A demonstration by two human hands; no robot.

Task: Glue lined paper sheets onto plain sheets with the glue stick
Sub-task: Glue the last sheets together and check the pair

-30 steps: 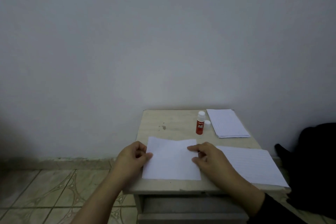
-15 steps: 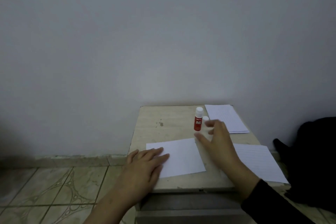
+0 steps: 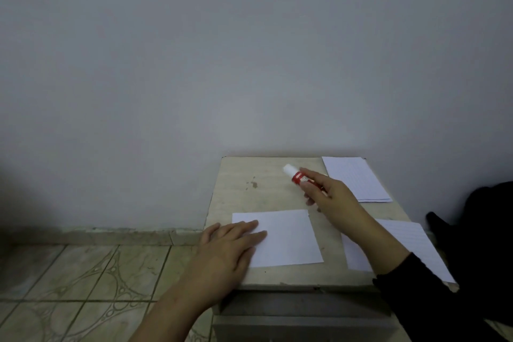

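your right hand (image 3: 330, 197) has its fingers curled round the glue stick (image 3: 298, 176), lifted off the table (image 3: 266, 175) and tilted, white end pointing up and away from you. whether that white end is a cap or bare glue is too small to tell. your left hand (image 3: 230, 241) lies flat with straight fingers, pressing the near-left part of the plain sheet (image 3: 288, 239) at the front of the table. no glue shows on that sheet, so judging from this, spreading hasn't begun. a lined sheet (image 3: 410, 241) waits just right of it, partly under your right forearm, and a small stack of lined sheets (image 3: 355, 178) sits at the far right corner. nothing looks joined yet: gluing, laying a lined sheet on and pressing all appear left to do.
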